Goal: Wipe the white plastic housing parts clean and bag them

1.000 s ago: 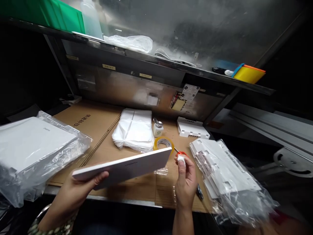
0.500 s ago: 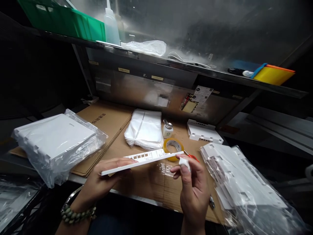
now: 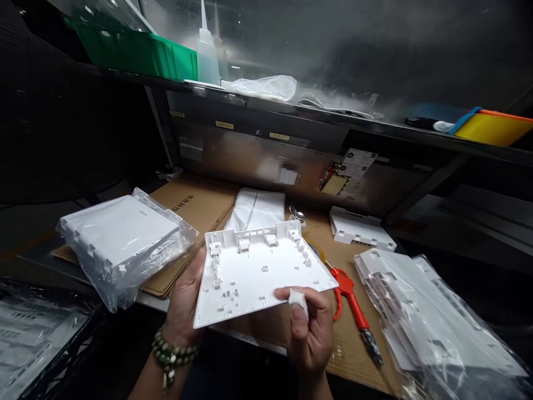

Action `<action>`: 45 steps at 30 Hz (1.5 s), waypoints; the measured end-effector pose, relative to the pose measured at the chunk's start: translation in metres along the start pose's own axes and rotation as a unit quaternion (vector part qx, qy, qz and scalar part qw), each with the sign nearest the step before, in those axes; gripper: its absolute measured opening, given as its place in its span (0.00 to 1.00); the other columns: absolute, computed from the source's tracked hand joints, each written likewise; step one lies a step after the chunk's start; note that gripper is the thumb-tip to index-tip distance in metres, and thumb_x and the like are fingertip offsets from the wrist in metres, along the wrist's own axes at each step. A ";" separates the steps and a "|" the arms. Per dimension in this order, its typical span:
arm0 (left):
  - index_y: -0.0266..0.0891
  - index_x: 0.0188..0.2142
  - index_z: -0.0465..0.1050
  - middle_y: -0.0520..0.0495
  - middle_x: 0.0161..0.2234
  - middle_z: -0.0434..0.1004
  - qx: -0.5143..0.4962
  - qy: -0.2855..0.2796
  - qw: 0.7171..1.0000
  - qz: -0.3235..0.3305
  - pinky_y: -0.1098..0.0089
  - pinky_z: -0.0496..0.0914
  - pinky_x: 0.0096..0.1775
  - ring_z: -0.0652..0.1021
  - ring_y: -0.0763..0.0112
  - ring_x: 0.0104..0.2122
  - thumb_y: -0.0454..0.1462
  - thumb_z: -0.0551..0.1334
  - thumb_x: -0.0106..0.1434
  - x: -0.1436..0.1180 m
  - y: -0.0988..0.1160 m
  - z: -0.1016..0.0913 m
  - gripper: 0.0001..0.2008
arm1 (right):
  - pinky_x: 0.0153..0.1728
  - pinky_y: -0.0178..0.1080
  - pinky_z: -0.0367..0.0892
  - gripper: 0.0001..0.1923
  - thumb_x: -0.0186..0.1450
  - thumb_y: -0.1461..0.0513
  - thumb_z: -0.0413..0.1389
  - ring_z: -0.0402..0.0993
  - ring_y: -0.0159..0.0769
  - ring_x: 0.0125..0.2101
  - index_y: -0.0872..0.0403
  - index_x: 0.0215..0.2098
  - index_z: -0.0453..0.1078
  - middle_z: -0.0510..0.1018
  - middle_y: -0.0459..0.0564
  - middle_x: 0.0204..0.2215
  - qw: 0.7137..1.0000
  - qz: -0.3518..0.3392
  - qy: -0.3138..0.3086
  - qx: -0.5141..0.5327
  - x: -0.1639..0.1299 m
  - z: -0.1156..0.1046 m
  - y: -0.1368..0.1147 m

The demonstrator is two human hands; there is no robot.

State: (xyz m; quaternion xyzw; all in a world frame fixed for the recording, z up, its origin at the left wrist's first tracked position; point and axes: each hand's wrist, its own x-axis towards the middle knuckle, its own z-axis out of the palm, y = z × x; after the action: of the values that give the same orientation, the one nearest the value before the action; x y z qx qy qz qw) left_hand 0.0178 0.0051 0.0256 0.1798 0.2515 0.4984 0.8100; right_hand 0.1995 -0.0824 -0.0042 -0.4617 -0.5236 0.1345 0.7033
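Note:
A white plastic housing panel (image 3: pixel 254 283) is tilted toward me, its inner side with clips and small posts in view. My left hand (image 3: pixel 186 297) grips it by the left edge, with the fingers hidden behind it. My right hand (image 3: pixel 310 333) pinches a small white wad of cloth or tissue (image 3: pixel 298 300) between thumb and fingers, close against the panel's lower right edge. Past the panel's right side lie red-handled scissors (image 3: pixel 343 283) and a pen-like tool (image 3: pixel 371 347). A roll of yellow tape (image 3: pixel 318 251) is mostly covered by the panel.
Bagged white housings lie left (image 3: pixel 120 228) and right (image 3: pixel 433 311). A stack of white bags (image 3: pixel 258 206), a pump bottle (image 3: pixel 297 214) and another white housing (image 3: pixel 362 229) stand behind. Above runs a metal shelf (image 3: pixel 258 100) with a green bin (image 3: pixel 137 55) and squeeze bottle (image 3: pixel 207 61).
The panel has turned from nearly edge-on to showing its inner face. My right hand with the white wad has moved left and lower, and the scissors have come into fuller view.

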 end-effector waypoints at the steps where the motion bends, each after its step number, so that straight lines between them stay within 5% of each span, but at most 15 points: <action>1: 0.38 0.72 0.57 0.32 0.64 0.72 -0.022 0.011 0.999 -0.046 0.41 0.63 0.66 0.70 0.39 0.65 0.43 0.55 0.75 0.001 0.003 0.002 0.29 | 0.38 0.36 0.76 0.08 0.75 0.58 0.54 0.82 0.35 0.39 0.47 0.51 0.71 0.84 0.47 0.39 0.999 0.022 -0.025 -0.001 -0.001 -0.002 0.000; 5: 0.31 0.73 0.50 0.26 0.58 0.77 -0.081 0.098 0.988 -0.087 0.37 0.68 0.62 0.78 0.38 0.58 0.35 0.53 0.73 0.006 0.011 0.016 0.31 | 0.35 0.34 0.77 0.08 0.74 0.60 0.56 0.82 0.34 0.37 0.47 0.51 0.73 0.82 0.49 0.44 0.985 0.103 -0.134 -0.032 0.005 -0.008 -0.011; 8: 0.31 0.73 0.52 0.27 0.57 0.79 -0.089 0.105 0.990 -0.043 0.37 0.69 0.61 0.80 0.39 0.55 0.35 0.55 0.73 0.005 0.008 0.029 0.31 | 0.35 0.31 0.76 0.10 0.70 0.64 0.60 0.80 0.35 0.42 0.47 0.49 0.76 0.79 0.50 0.44 0.982 0.028 -0.167 -0.080 0.008 0.000 -0.029; 14: 0.48 0.71 0.59 0.38 0.56 0.81 -0.037 0.071 0.993 0.086 0.43 0.72 0.60 0.83 0.46 0.52 0.30 0.61 0.69 -0.004 -0.002 0.048 0.33 | 0.33 0.31 0.76 0.11 0.69 0.66 0.61 0.79 0.32 0.32 0.53 0.49 0.75 0.77 0.49 0.35 0.976 -0.059 -0.190 -0.087 -0.003 0.034 -0.046; 22: 0.51 0.69 0.62 0.42 0.55 0.82 -0.018 0.083 0.990 0.113 0.44 0.73 0.59 0.83 0.49 0.52 0.29 0.63 0.68 -0.007 -0.003 0.048 0.33 | 0.30 0.32 0.75 0.10 0.68 0.67 0.61 0.78 0.33 0.31 0.52 0.47 0.76 0.77 0.49 0.34 0.972 -0.079 -0.190 -0.113 -0.010 0.039 -0.044; 28: 0.47 0.74 0.49 0.36 0.59 0.78 -0.058 0.029 0.996 0.068 0.40 0.66 0.63 0.78 0.45 0.58 0.27 0.54 0.70 -0.004 0.012 0.024 0.36 | 0.29 0.32 0.76 0.07 0.69 0.64 0.61 0.77 0.30 0.29 0.53 0.45 0.78 0.76 0.51 0.38 0.970 -0.046 -0.183 -0.155 0.000 0.023 -0.030; 33: 0.45 0.76 0.40 0.37 0.67 0.69 -0.183 -0.138 0.973 0.005 0.42 0.55 0.68 0.67 0.49 0.67 0.35 0.43 0.75 -0.005 0.035 -0.018 0.32 | 0.36 0.33 0.78 0.06 0.70 0.62 0.61 0.77 0.35 0.40 0.49 0.44 0.80 0.74 0.51 0.42 0.972 0.005 -0.007 -0.237 0.025 -0.035 -0.001; 35: 0.47 0.76 0.41 0.40 0.68 0.67 -0.200 -0.172 0.964 0.011 0.43 0.54 0.68 0.64 0.50 0.68 0.40 0.41 0.76 -0.007 0.039 -0.029 0.30 | 0.38 0.34 0.78 0.07 0.71 0.62 0.61 0.77 0.35 0.41 0.48 0.45 0.80 0.73 0.51 0.43 0.970 0.007 -0.005 -0.241 0.027 -0.047 0.006; 38: 0.52 0.75 0.44 0.48 0.67 0.68 -0.166 -0.132 0.977 -0.001 0.43 0.56 0.67 0.62 0.51 0.69 0.47 0.39 0.77 -0.009 0.043 -0.038 0.29 | 0.36 0.35 0.78 0.09 0.71 0.62 0.59 0.77 0.35 0.40 0.48 0.47 0.80 0.73 0.51 0.44 0.971 0.003 -0.054 -0.232 0.024 -0.047 0.012; 42: 0.61 0.74 0.45 0.56 0.64 0.72 -0.088 -0.012 0.992 -0.086 0.46 0.60 0.65 0.63 0.52 0.68 0.51 0.50 0.74 -0.012 0.049 -0.040 0.31 | 0.36 0.35 0.78 0.08 0.71 0.63 0.59 0.78 0.34 0.39 0.50 0.46 0.80 0.73 0.52 0.43 0.971 0.001 -0.034 -0.235 0.017 -0.045 0.015; 45: 0.64 0.73 0.44 0.58 0.63 0.73 -0.069 0.014 0.993 -0.091 0.47 0.62 0.66 0.65 0.51 0.67 0.50 0.55 0.72 -0.015 0.051 -0.044 0.34 | 0.36 0.34 0.78 0.09 0.72 0.63 0.58 0.78 0.35 0.41 0.49 0.48 0.79 0.73 0.52 0.45 0.973 0.006 -0.079 -0.216 0.014 -0.049 0.021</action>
State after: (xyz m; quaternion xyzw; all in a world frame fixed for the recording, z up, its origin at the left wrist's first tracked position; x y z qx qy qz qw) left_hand -0.0501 0.0161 0.0207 0.0924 0.2432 0.4415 0.8587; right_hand 0.2537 -0.0873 -0.0135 -0.5940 -0.5913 0.0588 0.5423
